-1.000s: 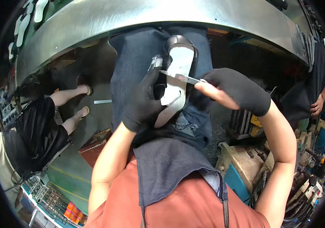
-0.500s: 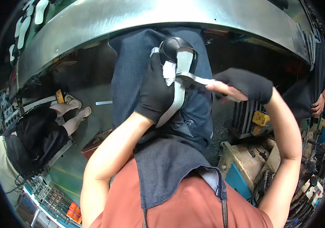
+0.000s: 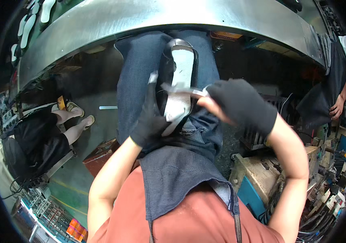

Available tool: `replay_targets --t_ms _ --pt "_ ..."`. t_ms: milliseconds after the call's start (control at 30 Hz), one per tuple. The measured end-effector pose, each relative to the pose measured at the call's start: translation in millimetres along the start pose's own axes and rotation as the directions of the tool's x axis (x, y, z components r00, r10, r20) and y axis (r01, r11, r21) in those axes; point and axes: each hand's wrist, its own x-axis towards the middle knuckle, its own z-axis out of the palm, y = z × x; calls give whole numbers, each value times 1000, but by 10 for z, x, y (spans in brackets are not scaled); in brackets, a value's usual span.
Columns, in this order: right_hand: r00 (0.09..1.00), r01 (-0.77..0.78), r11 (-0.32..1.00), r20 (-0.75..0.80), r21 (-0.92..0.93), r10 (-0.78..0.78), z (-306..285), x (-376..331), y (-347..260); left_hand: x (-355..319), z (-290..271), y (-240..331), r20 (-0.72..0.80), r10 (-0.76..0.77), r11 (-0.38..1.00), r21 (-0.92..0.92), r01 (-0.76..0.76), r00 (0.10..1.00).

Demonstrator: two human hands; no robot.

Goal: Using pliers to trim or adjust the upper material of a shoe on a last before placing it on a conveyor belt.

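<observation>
A black shoe (image 3: 183, 60) lies bottom up on my lap, its pale sole side facing me and its toe pointing away. My left hand (image 3: 152, 121), in a black glove, is beside the heel end with its thumb at the shoe's edge. One finger, white at the tip, stretches forward apart from the shoe. In my right hand (image 3: 237, 101), also gloved with bare fingertips, is a narrow metal hand tool (image 3: 181, 89). It reaches across the middle of the sole; motion blurs its end, so its exact kind is unclear.
A curved metal bench (image 3: 140, 16) runs beyond my knees, with pale soles (image 3: 28, 30) at far left. A red-brown box (image 3: 102, 156) is at my left, a worn machine (image 3: 258, 174) at my right. Other people (image 3: 35, 137) are on both sides.
The shoe has tilted, baring more of its sole. My left hand has loosened and drawn back, fingers spreading. My right hand has moved left and nearer with the tool.
</observation>
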Motion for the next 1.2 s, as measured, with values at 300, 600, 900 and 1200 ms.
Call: replay_targets --t_ms 300,600,900,1200 --pt "997 -31 979 -62 203 44 -36 -8 -272 -557 -99 145 201 -344 939 68 338 917" --pt "939 -342 746 180 571 293 219 -504 14 -454 -633 230 199 -239 936 309 171 950" --pt "875 -418 447 219 791 432 290 -929 -242 527 -797 -147 366 -161 633 751 -188 917" --pt "908 -392 765 348 511 233 197 -378 119 -180 45 -9 230 -164 983 -45 179 959"
